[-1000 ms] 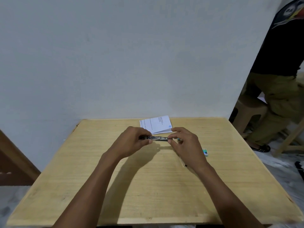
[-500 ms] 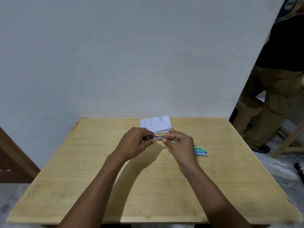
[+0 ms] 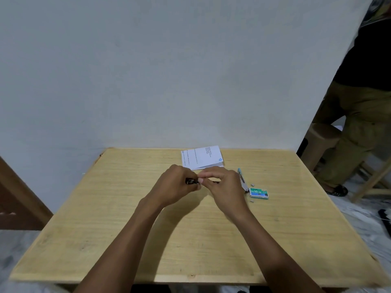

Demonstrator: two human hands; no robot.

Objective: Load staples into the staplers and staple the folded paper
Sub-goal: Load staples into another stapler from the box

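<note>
Nearest to me, my two bare forearms reach forward over the pale wooden table (image 3: 127, 240). My left hand (image 3: 175, 187) is curled around a small dark metal stapler (image 3: 191, 181), gripping its left end, with the body of it running toward my other hand. My right hand (image 3: 224, 187) has thumb and forefinger pinched together right at the stapler's middle, touching it; whether there is a strip of staples between those fingertips I cannot tell, it is too small and partly hidden.

Just right of my right hand lies a second stapler, light blue with a silver metal base (image 3: 241, 179), resting on the table. Beside it sits a small green and blue cardboard staple box (image 3: 259, 192), with a few loose bits of staple (image 3: 252, 184) near it.

Beyond my hands, near the far edge, the folded white paper with printed text (image 3: 202, 157) lies flat. Behind stands a plain grey-white wall (image 3: 169, 70).
</note>
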